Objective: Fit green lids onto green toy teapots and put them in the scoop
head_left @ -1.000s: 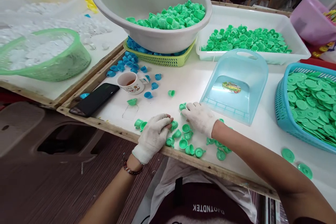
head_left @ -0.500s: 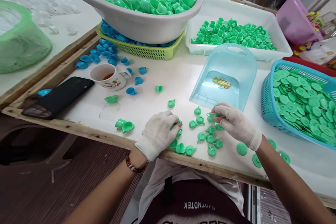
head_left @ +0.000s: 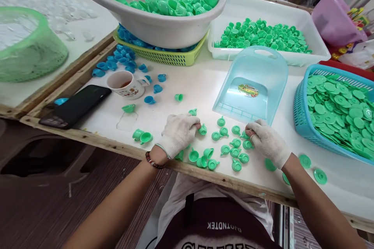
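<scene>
My left hand (head_left: 179,132), in a white glove with bare fingertips, pinches a small green toy cup (head_left: 202,129) at its edge. More green cups lie by its wrist, among them one tipped-up cup (head_left: 193,155). My right hand (head_left: 267,142), gloved the same way, has thumb and fingers pressed together over the right side of a loose group of green cups. A green cup (head_left: 248,144) lies just below its fingertips; whatever is in the pinch is hidden. Several cups in the group, such as one green cup (head_left: 235,152), lie bottom up.
A light-blue dustpan (head_left: 248,74) lies beyond my hands. Behind are a grey basin (head_left: 163,31) and a white tray (head_left: 304,56) of green cups. At right stands a blue basket (head_left: 300,109) of green discs. A mug (head_left: 128,87) and phone (head_left: 77,105) are at left.
My left hand has moved slightly away from the table edge, uncovering cups near its wrist. My right hand has shifted right; a green cup it touched now lies on the table.
</scene>
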